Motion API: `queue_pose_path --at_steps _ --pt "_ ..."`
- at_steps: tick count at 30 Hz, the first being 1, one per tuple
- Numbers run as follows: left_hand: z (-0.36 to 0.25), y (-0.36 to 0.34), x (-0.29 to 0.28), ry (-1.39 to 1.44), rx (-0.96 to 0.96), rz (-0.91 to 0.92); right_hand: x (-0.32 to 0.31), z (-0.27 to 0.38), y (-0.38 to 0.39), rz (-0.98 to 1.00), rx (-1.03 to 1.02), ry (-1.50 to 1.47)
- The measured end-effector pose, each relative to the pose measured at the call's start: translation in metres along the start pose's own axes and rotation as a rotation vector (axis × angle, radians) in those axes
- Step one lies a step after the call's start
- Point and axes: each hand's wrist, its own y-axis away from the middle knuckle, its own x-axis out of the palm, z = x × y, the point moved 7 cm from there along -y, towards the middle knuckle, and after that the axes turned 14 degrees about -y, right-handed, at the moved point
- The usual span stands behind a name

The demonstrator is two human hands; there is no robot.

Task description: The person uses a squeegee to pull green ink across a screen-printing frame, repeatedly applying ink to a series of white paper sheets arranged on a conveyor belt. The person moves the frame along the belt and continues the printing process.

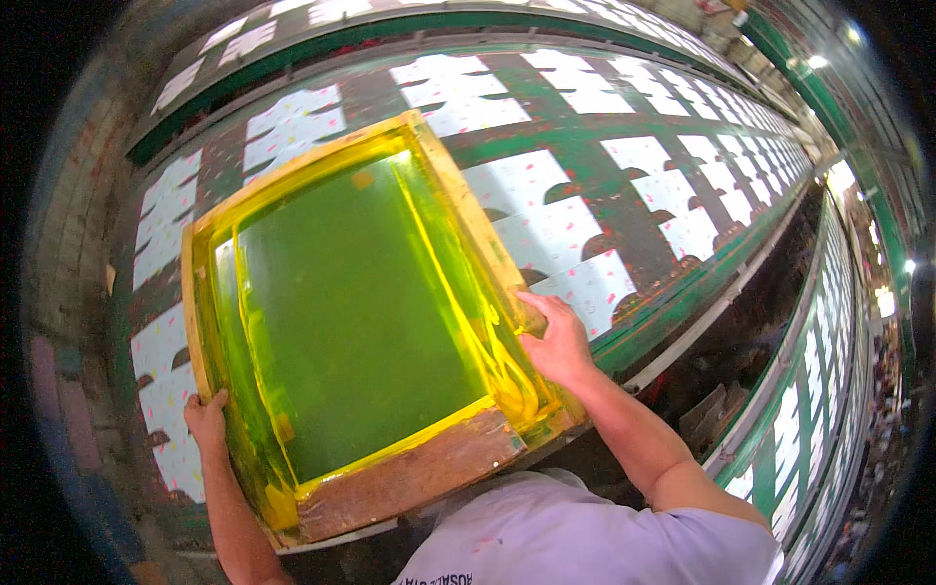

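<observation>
Between both hands I hold a large wooden-framed printing screen (pixel 351 312), tilted over the near part of a long table. Its mesh looks green, with bright yellow ink smeared along the inner edges and pooled at the near right corner. A wooden squeegee board (pixel 414 478) lies across the near end inside the frame. My left hand (pixel 207 417) grips the frame's left side. My right hand (pixel 558 338) is closed around the right side, thumb toward the inside. The screen hides part of the table beneath it.
White cut fabric pieces (pixel 546 224) with small pink marks lie in rows along the green, ink-stained table (pixel 634 336). Another long table (pixel 751 444) with similar pieces runs at the right, past a dark gap. A further table (pixel 312 44) stands at the back. A brick wall (pixel 88 224) rises at left.
</observation>
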Motion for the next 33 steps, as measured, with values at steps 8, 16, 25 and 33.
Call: queue_pose_path --at_steps 8,16,25,33 --pt "-0.114 0.051 0.066 -0.061 0.084 -0.057 -0.1 -0.112 -0.045 -0.087 0.075 -0.032" --pt "-0.249 0.162 0.154 -0.047 0.074 -0.128 -0.222 -0.242 -0.077 -0.187 0.087 -0.092" --pt "-0.344 0.226 0.21 -0.079 0.05 -0.079 -0.3 -0.324 -0.089 -0.206 0.168 -0.224" --pt "-0.358 0.234 0.221 -0.117 0.108 -0.105 -0.319 -0.325 -0.087 -0.119 0.125 -0.114"
